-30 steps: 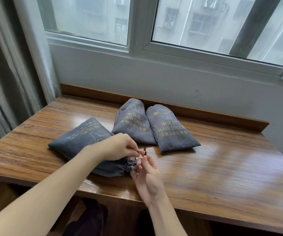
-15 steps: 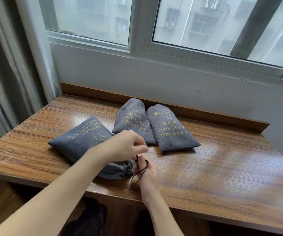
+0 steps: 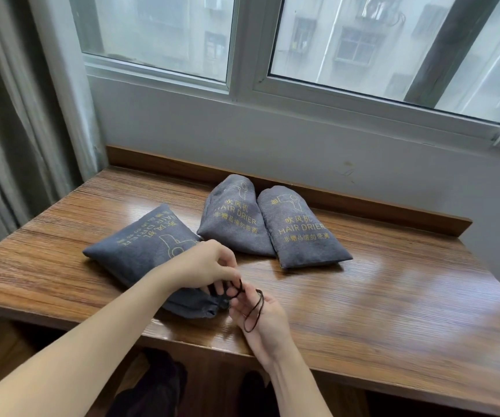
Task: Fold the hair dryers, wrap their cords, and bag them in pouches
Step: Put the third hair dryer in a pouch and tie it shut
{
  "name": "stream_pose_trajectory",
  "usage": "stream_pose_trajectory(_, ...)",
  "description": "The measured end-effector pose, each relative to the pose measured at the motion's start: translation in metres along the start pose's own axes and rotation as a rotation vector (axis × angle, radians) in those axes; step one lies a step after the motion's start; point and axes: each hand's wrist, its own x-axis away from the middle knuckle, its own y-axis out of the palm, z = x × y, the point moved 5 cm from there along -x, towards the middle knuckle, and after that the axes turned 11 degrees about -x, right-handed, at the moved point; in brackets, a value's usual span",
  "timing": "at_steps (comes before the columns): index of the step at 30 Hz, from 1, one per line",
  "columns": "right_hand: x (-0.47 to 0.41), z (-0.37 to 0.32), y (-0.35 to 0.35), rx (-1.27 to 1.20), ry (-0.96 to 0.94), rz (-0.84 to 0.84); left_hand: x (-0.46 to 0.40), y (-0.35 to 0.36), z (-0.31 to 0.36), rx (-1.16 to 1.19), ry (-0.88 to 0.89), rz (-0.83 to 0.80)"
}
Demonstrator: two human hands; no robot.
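Three filled grey pouches with gold "HAIR DRIER" print lie on the wooden table (image 3: 393,296). The nearest pouch (image 3: 140,251) lies on its side, its gathered mouth towards the table's front edge. My left hand (image 3: 206,266) hovers over that mouth and pinches the dark brown drawstring (image 3: 253,311). My right hand (image 3: 260,317), palm up just right of the mouth, holds the drawstring's loop between its fingers. Two more pouches (image 3: 233,218) (image 3: 300,230) lie side by side near the back rail. No hair dryer is visible outside the pouches.
A raised wooden rail (image 3: 363,206) runs along the table's back edge under the window (image 3: 333,55). A grey curtain (image 3: 11,115) hangs at the left. Dark shoes (image 3: 152,383) show below the table's front edge.
The drawstring loop has lengthened and now drapes over my right palm. My left hand has shifted slightly lower over the pouch mouth; the right hand has turned more palm-up.
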Motion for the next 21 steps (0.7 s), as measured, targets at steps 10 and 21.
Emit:
stream_pose_trajectory(10, -0.012, 0.008, 0.000, -0.288, -0.048, 0.173, 0.000, 0.019, -0.005, 0.454, -0.168, 0.169)
stream_pose_trajectory(21, -0.019, 0.009, -0.004, -0.525, -0.025, 0.363, 0.003, 0.030, -0.012, 0.644, -0.162, 0.198)
